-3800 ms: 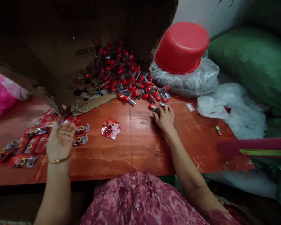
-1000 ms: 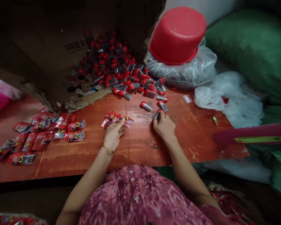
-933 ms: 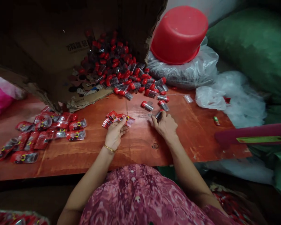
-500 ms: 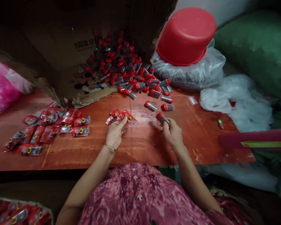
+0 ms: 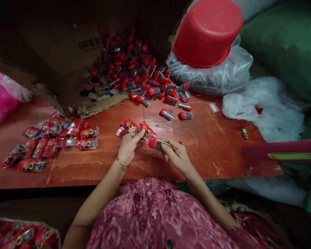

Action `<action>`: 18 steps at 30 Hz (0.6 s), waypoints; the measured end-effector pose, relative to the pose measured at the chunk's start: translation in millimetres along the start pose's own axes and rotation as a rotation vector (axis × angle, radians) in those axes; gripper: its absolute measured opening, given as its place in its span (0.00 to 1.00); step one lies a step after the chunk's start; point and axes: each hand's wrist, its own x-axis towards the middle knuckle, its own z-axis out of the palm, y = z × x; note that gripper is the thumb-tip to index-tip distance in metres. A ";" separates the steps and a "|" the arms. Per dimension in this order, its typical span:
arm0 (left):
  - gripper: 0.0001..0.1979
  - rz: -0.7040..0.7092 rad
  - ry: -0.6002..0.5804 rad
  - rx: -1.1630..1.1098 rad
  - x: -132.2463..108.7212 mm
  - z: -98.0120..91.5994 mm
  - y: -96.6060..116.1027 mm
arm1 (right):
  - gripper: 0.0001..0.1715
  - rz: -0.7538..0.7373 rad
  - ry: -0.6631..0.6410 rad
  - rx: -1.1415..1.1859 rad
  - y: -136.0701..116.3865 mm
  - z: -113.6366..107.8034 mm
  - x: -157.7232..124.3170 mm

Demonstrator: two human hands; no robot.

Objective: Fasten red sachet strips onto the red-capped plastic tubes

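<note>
My left hand (image 5: 128, 149) pinches a small red printed pouch (image 5: 146, 129) at its edge, just above the red wooden table (image 5: 207, 145). A few more empty red pouches (image 5: 126, 126) lie under and beside those fingers. My right hand (image 5: 176, 156) holds a small clear vial with a red cap (image 5: 155, 143), cap pointing left toward the pouch and almost touching it. Both hands meet near the middle of the table, close to its front edge.
A tipped cardboard box (image 5: 67, 58) spills a heap of red-capped vials (image 5: 142, 76); loose vials (image 5: 185, 115) lie nearer. Filled pouches (image 5: 54, 138) pile at left. A red basin (image 5: 207, 33) sits on a plastic bag; a green sack (image 5: 285, 48) and pink bag (image 5: 1, 103) flank the table.
My right hand picked a vial from the loose ones and carried it left and toward me to the pouch. My left hand lifted one pouch from the small stack.
</note>
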 end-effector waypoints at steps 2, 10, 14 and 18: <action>0.21 -0.004 -0.028 0.033 0.3 -0.8 0.2 | 0.16 0.004 0.039 0.020 2.6 1.4 0.7; 0.18 0.068 -0.071 -0.056 -2.2 6.4 -5.4 | 0.18 0.021 0.050 0.159 11.9 16.7 3.1; 0.19 0.108 -0.022 -0.165 -2.7 12.1 -16.3 | 0.19 -0.011 0.117 0.187 16.6 28.4 7.6; 0.19 0.109 -0.030 -0.205 -4.0 14.4 -20.7 | 0.20 -0.020 0.126 0.141 18.9 34.2 12.2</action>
